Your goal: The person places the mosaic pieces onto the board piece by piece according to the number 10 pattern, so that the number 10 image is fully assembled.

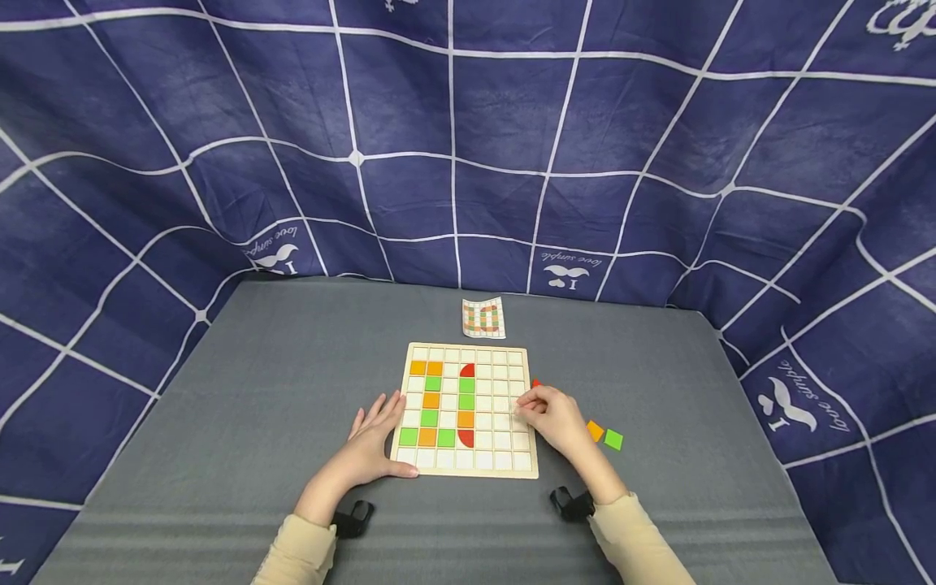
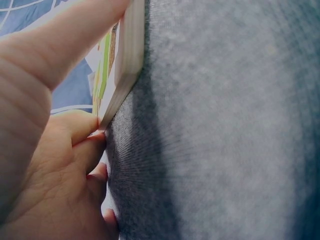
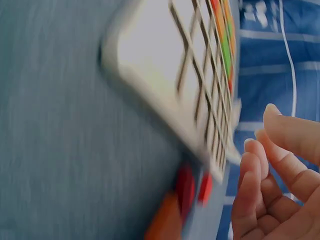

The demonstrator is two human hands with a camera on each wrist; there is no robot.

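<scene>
A square wooden grid board (image 1: 504,440) lies on the table, holding several orange and green square tiles and two red quarter-round tiles (image 1: 465,439). Spread along its left side, my left hand (image 1: 366,449) touches the edge with its fingers, while the thumb rests at the lower left corner. My right hand (image 1: 550,416) hovers by the board's right edge, fingers loosely bent. In the right wrist view a gap shows between thumb and fingertips, and no tile appears there. Loose red pieces (image 3: 185,190) lie near that hand, partly hidden by it in the head view.
An orange tile (image 1: 595,431) and a green tile (image 1: 613,439) lie right of the board, beside the right forearm. Behind the board sits a small printed pattern card (image 1: 483,318). A blue cloth with white lines (image 1: 497,203) hangs around the grey table (image 1: 292,366).
</scene>
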